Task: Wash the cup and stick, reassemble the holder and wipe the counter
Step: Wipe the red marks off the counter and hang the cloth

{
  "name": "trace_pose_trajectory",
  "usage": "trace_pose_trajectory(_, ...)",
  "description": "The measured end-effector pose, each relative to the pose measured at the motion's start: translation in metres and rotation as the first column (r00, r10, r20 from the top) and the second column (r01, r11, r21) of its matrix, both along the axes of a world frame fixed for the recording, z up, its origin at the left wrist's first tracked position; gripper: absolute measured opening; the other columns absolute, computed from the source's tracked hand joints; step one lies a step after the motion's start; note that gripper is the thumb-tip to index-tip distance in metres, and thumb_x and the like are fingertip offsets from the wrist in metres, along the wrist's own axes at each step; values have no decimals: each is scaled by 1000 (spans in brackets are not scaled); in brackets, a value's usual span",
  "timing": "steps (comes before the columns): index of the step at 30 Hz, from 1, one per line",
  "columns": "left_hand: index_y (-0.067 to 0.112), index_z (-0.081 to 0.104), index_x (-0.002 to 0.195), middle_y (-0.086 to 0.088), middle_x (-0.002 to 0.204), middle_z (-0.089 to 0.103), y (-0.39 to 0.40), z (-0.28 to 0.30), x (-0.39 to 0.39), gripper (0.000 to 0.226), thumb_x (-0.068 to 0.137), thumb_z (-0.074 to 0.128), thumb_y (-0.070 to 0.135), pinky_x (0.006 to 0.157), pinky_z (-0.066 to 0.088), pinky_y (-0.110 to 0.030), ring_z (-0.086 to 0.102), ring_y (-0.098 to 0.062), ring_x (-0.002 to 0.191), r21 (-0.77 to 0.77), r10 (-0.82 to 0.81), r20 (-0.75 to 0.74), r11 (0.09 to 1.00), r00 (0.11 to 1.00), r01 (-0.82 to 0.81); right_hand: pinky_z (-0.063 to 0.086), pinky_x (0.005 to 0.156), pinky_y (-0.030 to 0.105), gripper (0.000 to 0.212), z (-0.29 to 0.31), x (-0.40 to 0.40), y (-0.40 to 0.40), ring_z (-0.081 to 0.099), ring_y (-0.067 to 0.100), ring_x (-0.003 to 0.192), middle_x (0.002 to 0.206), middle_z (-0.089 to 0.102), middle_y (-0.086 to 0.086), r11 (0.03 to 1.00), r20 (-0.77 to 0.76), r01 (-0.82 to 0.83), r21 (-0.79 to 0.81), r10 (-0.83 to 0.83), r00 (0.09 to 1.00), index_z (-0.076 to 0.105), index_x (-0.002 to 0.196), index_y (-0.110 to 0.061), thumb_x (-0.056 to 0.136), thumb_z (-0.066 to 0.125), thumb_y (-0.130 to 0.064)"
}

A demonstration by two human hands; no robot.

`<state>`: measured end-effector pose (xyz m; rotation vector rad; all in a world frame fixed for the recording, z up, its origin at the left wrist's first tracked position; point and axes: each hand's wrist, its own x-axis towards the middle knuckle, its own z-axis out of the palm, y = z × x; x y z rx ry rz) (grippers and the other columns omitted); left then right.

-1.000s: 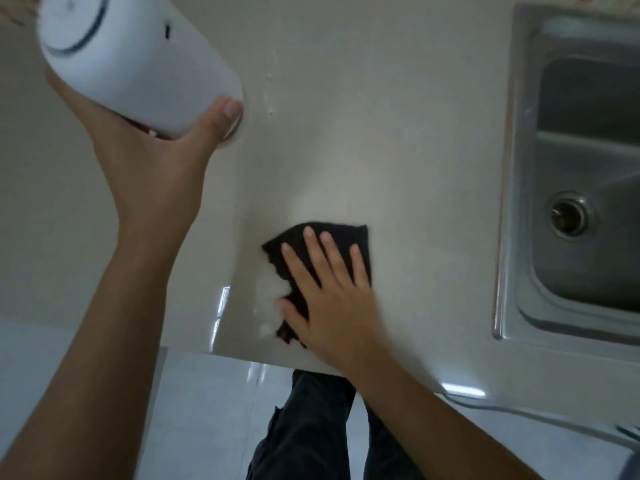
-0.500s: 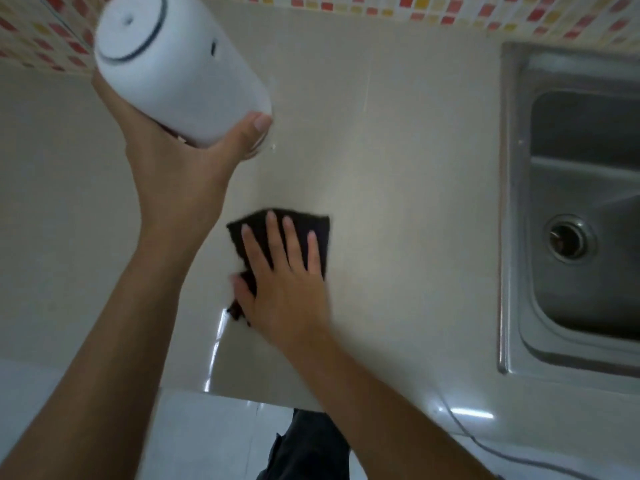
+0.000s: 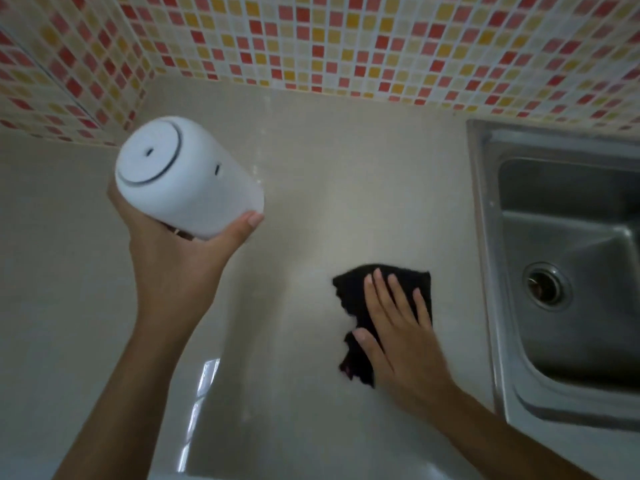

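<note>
My left hand (image 3: 176, 261) grips a white cylindrical holder (image 3: 187, 178) and keeps it lifted above the beige counter (image 3: 311, 188), its flat end with a dark ring and small slots tilted toward me. A black cloth (image 3: 349, 289) lies on the counter right of centre. My right hand (image 3: 398, 327) presses flat on it with straight fingers. The cup and stick are not visible on their own.
A steel sink (image 3: 568, 282) with a round drain (image 3: 543, 287) is set into the counter at the right, close to the cloth. Red, orange and cream mosaic tiles (image 3: 346, 46) cover the back and left walls. The counter's front edge runs along the bottom.
My right hand has slid the cloth rightward toward the sink. The view has tilted up, showing more wall tile. The holder stays lifted in my left hand.
</note>
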<state>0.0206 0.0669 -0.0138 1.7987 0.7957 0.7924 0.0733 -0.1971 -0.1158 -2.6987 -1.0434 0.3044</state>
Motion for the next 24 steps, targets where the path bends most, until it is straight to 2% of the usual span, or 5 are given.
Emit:
trace_pose_trajectory(7,4,26,146,2,140,50,-9,-1,21,107,63,86,34,90,48,-8,53,5,119,43,-71,-26,997,997,72,17,116,52,54,-11,101,61,33,26,140,151,38,9,951,151,303,63,-309,939,31,150,-25,98,26,-40)
trace_pose_trajectory(11,3,26,146,-1,141,50,-13,4,33,104,66,86,32,92,49,-11,53,3,121,76,-81,-5,994,997,81,-6,113,62,57,-6,199,137,1,28,148,162,6,9,838,12,545,-33,-544,839,9,154,-30,99,15,-45)
trace_pose_trajectory(14,5,25,147,0,142,49,-14,12,46,105,67,86,35,95,50,-16,52,0,124,90,-84,0,992,996,84,-6,113,60,58,-13,146,168,2,28,148,162,11,7,925,59,379,5,-379,924,13,153,-30,99,16,-51)
trace_pose_trajectory(19,5,28,146,0,142,50,-24,18,73,102,70,86,40,96,49,-17,52,-3,125,115,-106,8,988,994,104,8,110,68,63,-3,-48,104,7,33,147,161,16,6,979,-20,-187,76,189,982,23,151,-31,93,35,-54)
trace_pose_trajectory(24,4,31,145,0,140,52,-35,16,83,102,68,87,38,95,51,-20,55,-5,124,80,-144,10,986,989,143,14,110,65,62,-13,12,26,21,31,145,158,24,5,999,103,-29,36,25,994,35,147,-34,89,41,-57)
